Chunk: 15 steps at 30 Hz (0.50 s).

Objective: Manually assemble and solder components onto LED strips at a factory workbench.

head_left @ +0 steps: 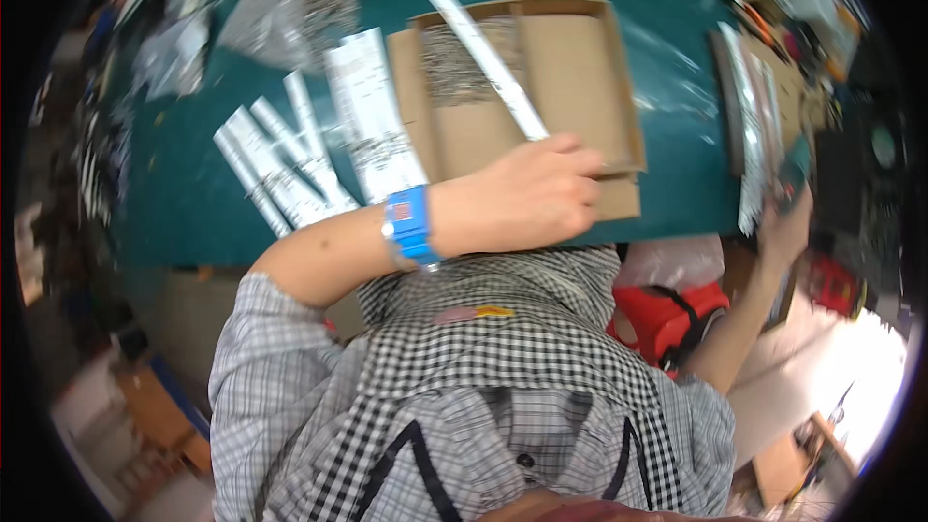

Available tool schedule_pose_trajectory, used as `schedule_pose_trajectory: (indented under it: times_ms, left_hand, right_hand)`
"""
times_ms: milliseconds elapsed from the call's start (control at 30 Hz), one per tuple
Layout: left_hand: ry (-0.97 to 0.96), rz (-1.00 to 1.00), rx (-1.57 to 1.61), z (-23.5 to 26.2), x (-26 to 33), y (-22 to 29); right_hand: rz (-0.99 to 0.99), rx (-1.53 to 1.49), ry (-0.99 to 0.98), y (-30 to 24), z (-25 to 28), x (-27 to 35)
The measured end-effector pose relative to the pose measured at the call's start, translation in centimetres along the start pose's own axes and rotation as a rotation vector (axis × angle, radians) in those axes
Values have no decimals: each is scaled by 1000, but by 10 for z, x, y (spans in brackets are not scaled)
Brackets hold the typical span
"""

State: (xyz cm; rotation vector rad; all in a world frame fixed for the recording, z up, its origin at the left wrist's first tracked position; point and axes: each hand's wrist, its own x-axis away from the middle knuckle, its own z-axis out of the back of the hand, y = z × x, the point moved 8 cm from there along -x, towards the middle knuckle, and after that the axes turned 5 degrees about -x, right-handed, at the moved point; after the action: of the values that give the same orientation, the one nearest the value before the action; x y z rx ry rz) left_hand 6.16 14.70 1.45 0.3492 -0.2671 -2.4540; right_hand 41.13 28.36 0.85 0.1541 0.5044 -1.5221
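My left hand [546,191], with a blue watch on its wrist, is closed over the front of a shallow cardboard box [580,68]. A long white strip [488,58] runs from its fingers, slanting across the box to beyond the far edge. The strip's near end is hidden by the hand. In the box's left compartment lies a mass of small, thin brownish pieces [464,63], too small to name. At the right table edge, my right hand [785,229] is closed around a teal-green tool [796,169], whose kind is blurred.
Several white printed strips [372,106] lie fanned out left of the box. Clear plastic bags [300,14] rest at the far left of the green table [667,116]. Long strips [744,126] and loose tools line the right side. A red object [667,314] sits below the table edge.
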Motion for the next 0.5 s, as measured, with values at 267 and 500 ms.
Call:
schedule_pose_trajectory:
  times_ms: [267, 500]
  left_hand:
    - [-64, -62, -121, 48, 38, 39]
    - [-286, 31, -109, 46, 86, 37]
  right_hand:
    - [-122, 62, 139, 30, 14, 6]
    - [-228, -1094, 1, -79, 34, 52]
